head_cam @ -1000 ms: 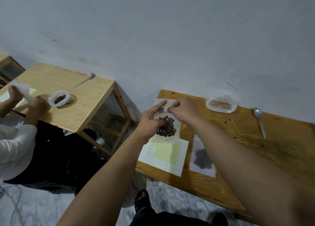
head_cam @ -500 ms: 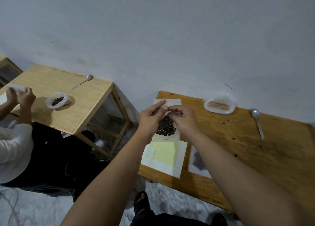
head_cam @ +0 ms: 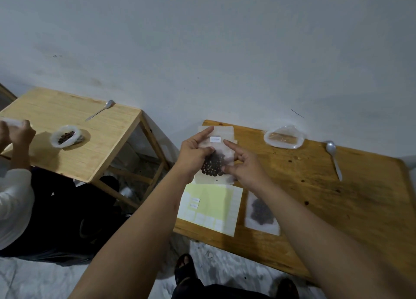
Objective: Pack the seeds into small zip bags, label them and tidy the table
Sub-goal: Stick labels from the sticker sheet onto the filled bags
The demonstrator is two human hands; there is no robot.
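Two hands meet at the centre of the frame, over the left end of a dark wooden table. The left hand pinches a small zip bag, thumb on the front and forefinger straight up behind the top. The bag is upright and clear of the table, with dark seeds bunched in its lower half and a small white label stuck near its top. The right hand is at the bag's right edge. Its forefinger is straight and points toward the label without touching it, and its thumb lies on the bag's front. I cannot tell whether the other fingers clamp the edge.

Below the bag a label sheet lies flat on the table, and just right of it lies a second filled bag. At the table's far edge sits an open plastic pouch of tan contents, with a spoon further right.

At the left of the frame a lighter table carries another spoon and an open bag of dark seeds. Another person's hands there hold something white.
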